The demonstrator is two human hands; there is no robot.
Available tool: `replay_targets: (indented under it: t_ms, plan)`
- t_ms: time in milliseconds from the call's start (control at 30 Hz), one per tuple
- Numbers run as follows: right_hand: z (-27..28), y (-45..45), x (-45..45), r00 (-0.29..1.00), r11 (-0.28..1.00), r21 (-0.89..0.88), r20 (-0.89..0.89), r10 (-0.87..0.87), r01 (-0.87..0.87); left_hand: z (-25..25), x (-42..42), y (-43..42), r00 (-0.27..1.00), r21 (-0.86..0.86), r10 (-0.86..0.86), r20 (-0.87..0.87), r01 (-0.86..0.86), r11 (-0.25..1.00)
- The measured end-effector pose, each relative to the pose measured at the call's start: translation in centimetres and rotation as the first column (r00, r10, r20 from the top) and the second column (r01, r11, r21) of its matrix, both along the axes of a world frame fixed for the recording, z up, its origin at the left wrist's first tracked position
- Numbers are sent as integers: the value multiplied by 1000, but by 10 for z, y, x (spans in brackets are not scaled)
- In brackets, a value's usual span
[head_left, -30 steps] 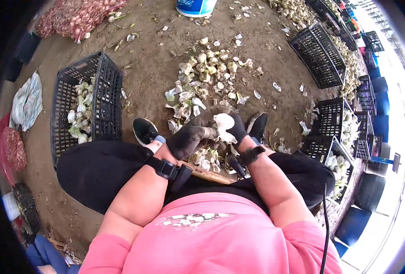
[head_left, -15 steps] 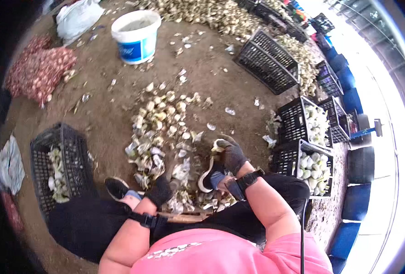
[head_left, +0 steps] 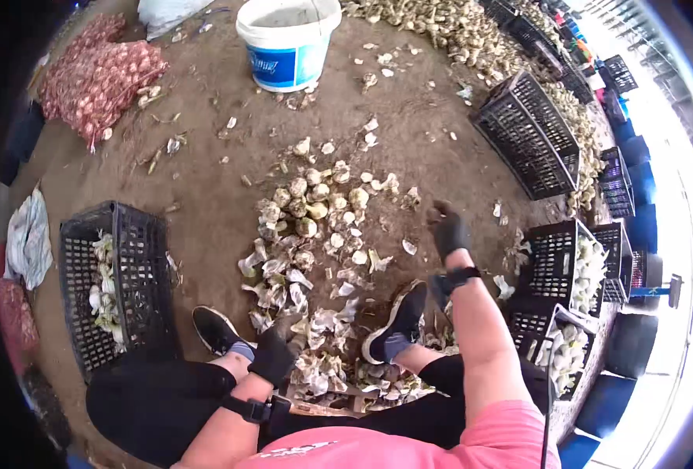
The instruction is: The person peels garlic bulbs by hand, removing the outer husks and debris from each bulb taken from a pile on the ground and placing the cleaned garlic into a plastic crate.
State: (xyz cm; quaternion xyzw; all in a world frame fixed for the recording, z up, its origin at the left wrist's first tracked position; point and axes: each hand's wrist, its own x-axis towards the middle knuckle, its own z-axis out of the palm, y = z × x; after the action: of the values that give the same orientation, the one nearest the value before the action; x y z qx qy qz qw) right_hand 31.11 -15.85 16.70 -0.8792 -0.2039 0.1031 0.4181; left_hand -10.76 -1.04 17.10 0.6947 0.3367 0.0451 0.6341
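Note:
My left hand (head_left: pixel 274 356), in a dark glove, is low between my knees beside the garlic peelings (head_left: pixel 323 324). Its fingers are too dark to make out. My right hand (head_left: pixel 448 228), also gloved, is stretched forward over the bare soil, right of the pile of garlic bulbs (head_left: pixel 307 205). Its fingers look bent, and no bulb shows in it. Loose skins and cut pieces lie around the pile and between my shoes.
A black crate (head_left: pixel 143 285) with garlic stands at the left, a white and blue bucket (head_left: pixel 288 47) ahead. Crates of peeled garlic (head_left: pixel 569 356) stand at the right, near a tilted crate (head_left: pixel 528 137). A red net sack (head_left: pixel 104 82) lies at upper left.
My hands were together at a white bulb, then parted. My right hand has moved forward and right, and the bulb no longer shows in it. The view has shifted too.

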Motion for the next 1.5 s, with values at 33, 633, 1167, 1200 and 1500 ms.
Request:
replay_targets:
  t_ms: [33,633,1167,1200,1500]
  plan:
    - [-7,43,-20,980,999,31,-198,-36,43,-21,-12,2,996,-196,-64,-59,51,979]
    - [46,86,-222,773,832,199,-307,555,-518,72,22,16,977,-132,136,165,-115,984]
    - [131,53,-306,715,794,485,-398,574,-368,132,-8,12,852,-675,264,453,134,726]
    - [127,55,-309,743,826,455,-413,526,-333,126,-8,18,890,-653,198,410,135,745]
    - [169,54,-318,833,835,50,127,539,-548,144,-7,25,944,-168,52,326,4,986]
